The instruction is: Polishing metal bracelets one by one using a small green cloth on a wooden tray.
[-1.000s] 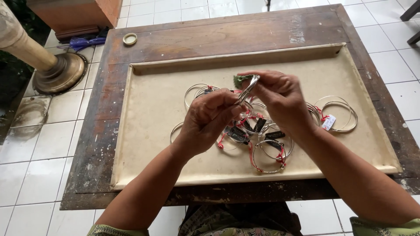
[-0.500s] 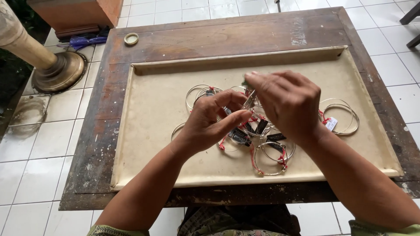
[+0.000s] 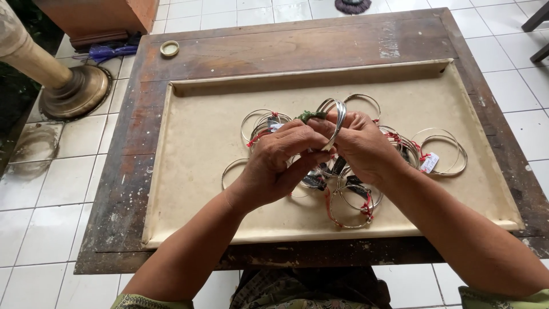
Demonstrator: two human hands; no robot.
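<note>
My left hand [image 3: 280, 163] and my right hand [image 3: 360, 143] meet over the middle of a shallow cream tray [image 3: 194, 171]. Together they pinch a small stack of thin silver bangles [image 3: 336, 117], held on edge, with a green tie [image 3: 310, 116] at its left side. Beneath and around the hands lie several more silver bangle bundles [image 3: 349, 200] bound with red thread. Some carry dark tags, and one at the right [image 3: 443, 151] has a white tag.
The tray rests on a worn dark wooden table [image 3: 274, 51] standing on white floor tiles. A small round lid [image 3: 169, 48] sits at the table's far left corner. A brass-coloured lamp base [image 3: 74, 91] stands on the floor to the left.
Both hands have stayed over the tray's middle. The held bangle stack now stands up clearly above the fingers, and the green tie shows at its side.
</note>
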